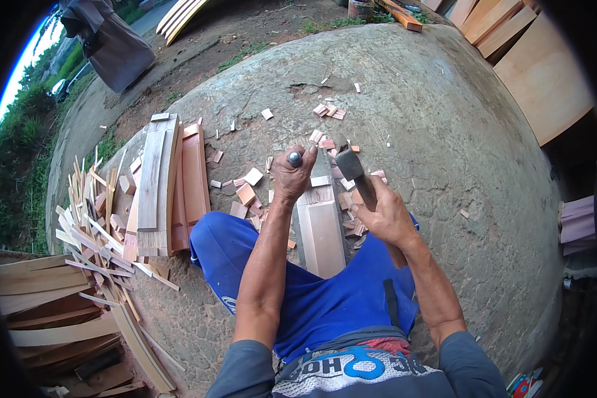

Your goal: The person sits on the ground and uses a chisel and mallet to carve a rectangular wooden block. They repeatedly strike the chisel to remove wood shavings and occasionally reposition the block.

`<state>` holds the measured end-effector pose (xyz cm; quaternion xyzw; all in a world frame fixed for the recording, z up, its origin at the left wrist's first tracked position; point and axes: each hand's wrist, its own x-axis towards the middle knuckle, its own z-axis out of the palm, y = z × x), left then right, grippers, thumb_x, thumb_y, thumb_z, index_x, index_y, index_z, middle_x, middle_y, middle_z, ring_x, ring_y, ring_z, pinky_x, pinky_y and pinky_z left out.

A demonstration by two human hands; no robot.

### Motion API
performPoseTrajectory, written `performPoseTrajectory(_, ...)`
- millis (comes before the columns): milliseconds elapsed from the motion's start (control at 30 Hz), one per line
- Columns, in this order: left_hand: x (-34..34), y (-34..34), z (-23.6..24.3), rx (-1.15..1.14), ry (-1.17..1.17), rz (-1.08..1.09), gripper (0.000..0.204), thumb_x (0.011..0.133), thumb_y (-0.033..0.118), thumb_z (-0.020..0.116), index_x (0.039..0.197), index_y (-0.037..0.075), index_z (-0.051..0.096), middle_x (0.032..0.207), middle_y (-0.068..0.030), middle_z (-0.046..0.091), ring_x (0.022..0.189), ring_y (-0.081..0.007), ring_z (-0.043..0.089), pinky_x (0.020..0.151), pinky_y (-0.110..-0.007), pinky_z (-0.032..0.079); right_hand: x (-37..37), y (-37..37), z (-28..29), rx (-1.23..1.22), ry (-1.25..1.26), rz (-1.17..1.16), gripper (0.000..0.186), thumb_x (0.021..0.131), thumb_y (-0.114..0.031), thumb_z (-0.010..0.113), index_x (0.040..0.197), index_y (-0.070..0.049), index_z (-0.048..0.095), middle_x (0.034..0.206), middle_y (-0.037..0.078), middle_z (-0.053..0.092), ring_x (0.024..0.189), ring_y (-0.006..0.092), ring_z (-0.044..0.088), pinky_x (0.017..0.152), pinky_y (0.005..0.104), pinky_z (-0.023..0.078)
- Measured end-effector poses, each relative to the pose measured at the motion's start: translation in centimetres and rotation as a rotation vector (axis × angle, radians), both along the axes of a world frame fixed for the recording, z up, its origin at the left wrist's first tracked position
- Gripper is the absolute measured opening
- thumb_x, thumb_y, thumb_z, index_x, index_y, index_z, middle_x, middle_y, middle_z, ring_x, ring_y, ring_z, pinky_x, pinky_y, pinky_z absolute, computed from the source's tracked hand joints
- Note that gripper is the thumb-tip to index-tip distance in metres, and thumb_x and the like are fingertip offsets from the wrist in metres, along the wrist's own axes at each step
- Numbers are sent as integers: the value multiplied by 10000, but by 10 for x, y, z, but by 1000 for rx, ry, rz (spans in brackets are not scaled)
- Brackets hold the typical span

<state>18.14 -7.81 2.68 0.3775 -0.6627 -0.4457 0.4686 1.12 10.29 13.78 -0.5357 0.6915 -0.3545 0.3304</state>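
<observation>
My left hand [290, 178] is closed around an upright chisel [294, 158], and only its round metal-capped end shows above the fist. The blade is hidden below the hand. My right hand [386, 215] grips a hammer [367, 192] by its wooden handle, its dark metal head [349, 163] raised just right of the chisel. Between my knees lies a pale wooden board [322, 232] with a raised middle panel, its far end beneath my hands. Small cut wood blocks [245, 194] lie scattered on both sides of it.
Stacked shaped boards [158, 186] lie left of my knee, beside a heap of thin offcuts [96, 222]. More planks [53, 285] fill the lower left. Large wood panels [544, 73] lean at the upper right. A person in a long garment [116, 53] stands at the upper left.
</observation>
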Motion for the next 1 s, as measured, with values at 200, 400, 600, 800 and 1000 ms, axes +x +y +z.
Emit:
performPoseTrajectory(200,-11,15,15,-11,29,-36,483,974,229,766,661,50,444,611,-34,386,579,-133,357,525,-366,345,4,-5,35,-197,71,63,481,894,-116,737,1319,1,544,977,228,741,931,393,760,818,460,579)
performPoseTrajectory(400,-13,9,3,-73,49,-38,419,973,235,766,676,48,536,615,-56,489,577,-165,447,553,-371,414,24,-37,84,-758,173,16,473,896,4,721,1307,-15,487,948,201,729,875,392,766,689,449,597)
performPoseTrajectory(600,4,4,-3,-176,94,29,198,977,204,751,848,57,721,729,-10,675,670,-119,627,620,-304,512,19,-54,13,-137,583,299,323,855,-57,640,1126,1,474,844,264,700,846,488,721,742,548,587)
performPoseTrajectory(800,32,-5,23,138,252,18,425,1020,249,722,657,94,564,574,25,549,523,-57,486,488,-264,380,11,-16,-7,-15,146,103,435,941,-167,710,1315,0,562,1086,266,745,1067,414,735,903,469,565)
performPoseTrajectory(1000,10,1,5,79,48,2,439,982,243,758,659,59,524,590,32,469,574,-78,412,510,-316,364,11,-7,-3,-73,63,64,459,931,-159,721,1326,9,559,1115,275,743,1068,407,742,907,463,566)
